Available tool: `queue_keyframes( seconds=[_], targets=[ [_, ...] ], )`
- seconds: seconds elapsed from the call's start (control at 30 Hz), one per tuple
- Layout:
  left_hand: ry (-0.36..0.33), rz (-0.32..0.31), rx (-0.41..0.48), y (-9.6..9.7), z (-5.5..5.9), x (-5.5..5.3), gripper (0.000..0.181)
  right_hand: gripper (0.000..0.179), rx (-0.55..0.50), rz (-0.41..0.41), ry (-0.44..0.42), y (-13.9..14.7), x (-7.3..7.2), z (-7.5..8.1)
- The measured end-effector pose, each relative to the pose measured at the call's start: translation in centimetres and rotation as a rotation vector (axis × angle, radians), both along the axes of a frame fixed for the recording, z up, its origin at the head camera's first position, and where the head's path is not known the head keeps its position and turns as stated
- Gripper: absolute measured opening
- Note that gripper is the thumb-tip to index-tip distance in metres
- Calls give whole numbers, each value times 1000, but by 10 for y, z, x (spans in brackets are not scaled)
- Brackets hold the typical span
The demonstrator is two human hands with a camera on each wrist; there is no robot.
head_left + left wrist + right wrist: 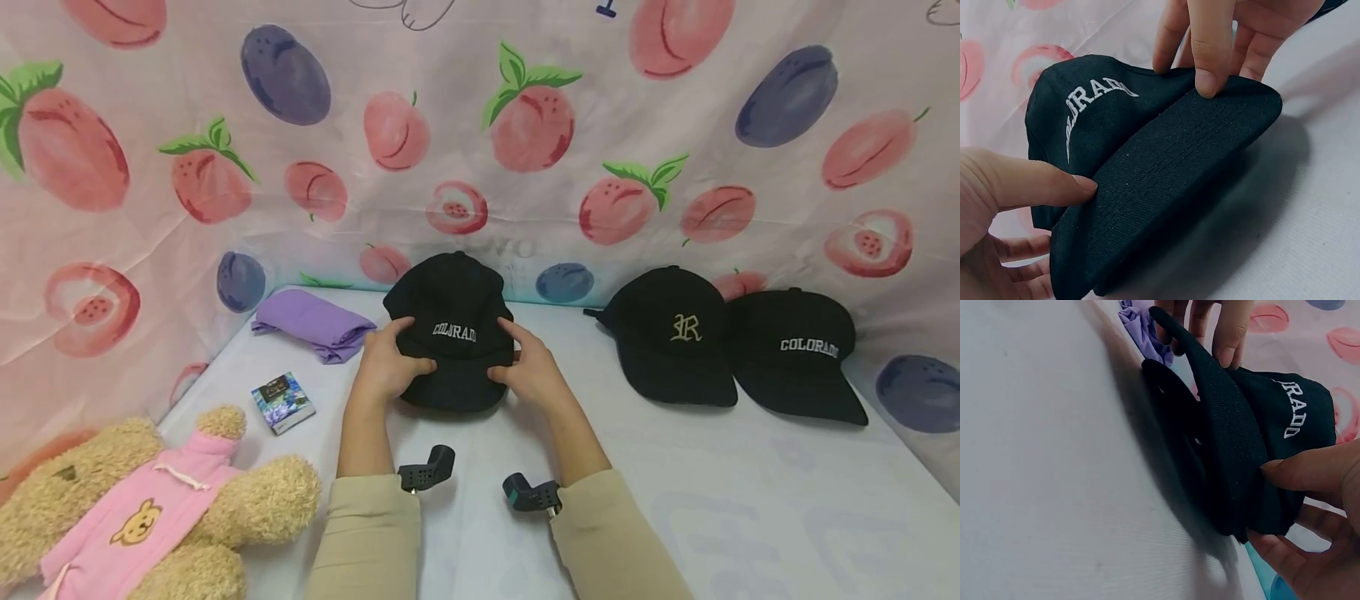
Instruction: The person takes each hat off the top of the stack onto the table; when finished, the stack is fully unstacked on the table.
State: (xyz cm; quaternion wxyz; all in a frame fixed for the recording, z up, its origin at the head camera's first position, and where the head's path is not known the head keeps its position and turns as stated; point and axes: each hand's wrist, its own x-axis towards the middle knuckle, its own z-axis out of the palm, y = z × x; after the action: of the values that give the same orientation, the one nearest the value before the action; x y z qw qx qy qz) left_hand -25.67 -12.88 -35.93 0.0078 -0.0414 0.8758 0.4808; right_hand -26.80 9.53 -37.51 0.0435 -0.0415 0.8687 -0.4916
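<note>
A black baseball cap (453, 333) lettered COLORADO in white is held between both hands at the middle of the table, its brim toward me. My left hand (386, 360) grips the cap's left side, thumb on top of the brim and fingers beneath. On the other side my right hand (534, 367) grips it in the same way, its thumb pressing where brim meets crown. Below the raised brim, a second dark brim (1169, 394) shows in the right wrist view, close over the white cloth. What lies under the crown is hidden.
Two more black caps stand at the right, one with a gold R (667, 342), one reading COLORADO (798, 358). Folded purple cloth (315, 321) and a small blue-patterned box (283, 403) lie left. A teddy bear (262, 504) in pink occupies the front left. Fruit-print fabric (465, 125) hangs behind.
</note>
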Motion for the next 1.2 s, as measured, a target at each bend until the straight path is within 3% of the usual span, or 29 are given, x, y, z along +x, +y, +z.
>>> queue_keyframes(
  seconds=[0.57, 1.2],
  targets=[
    [25, 1, -22, 7, 7, 1, 81, 86, 0, -19, -2, 6, 2, 9],
    [73, -29, 35, 21, 18, 2, 82, 87, -16, -23, -9, 28, 5, 26]
  ],
)
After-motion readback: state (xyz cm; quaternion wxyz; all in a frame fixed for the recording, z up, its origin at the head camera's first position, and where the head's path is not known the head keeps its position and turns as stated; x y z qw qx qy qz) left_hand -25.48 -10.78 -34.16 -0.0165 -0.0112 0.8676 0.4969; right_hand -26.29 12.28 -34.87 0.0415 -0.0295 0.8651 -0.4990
